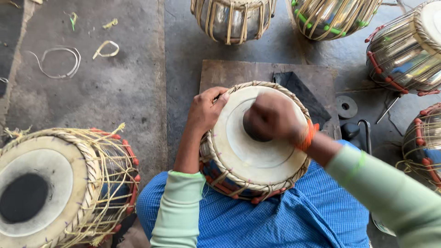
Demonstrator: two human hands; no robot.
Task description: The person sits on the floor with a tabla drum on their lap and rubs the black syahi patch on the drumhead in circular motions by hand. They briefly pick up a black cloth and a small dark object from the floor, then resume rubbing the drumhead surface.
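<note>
A round drum [257, 154] with a pale skin head and a braided rim rests in my lap, against blue checked cloth. My left hand [206, 108] grips its rim at the upper left. Blurred by motion, my right hand [271, 117] presses down on the dark round patch [250, 133] in the middle of the skin. What the right hand holds, if anything, is hidden under the fingers. An orange band is on my right wrist.
A larger drum [50, 183] with a black centre and loose straps stands at lower left. Shiny metal drum shells [232, 18] [333, 16] [404, 50] ring the far side and the right. A wooden board [239, 73], a metal disc [345, 106] and cord scraps [57, 62] lie on the concrete floor.
</note>
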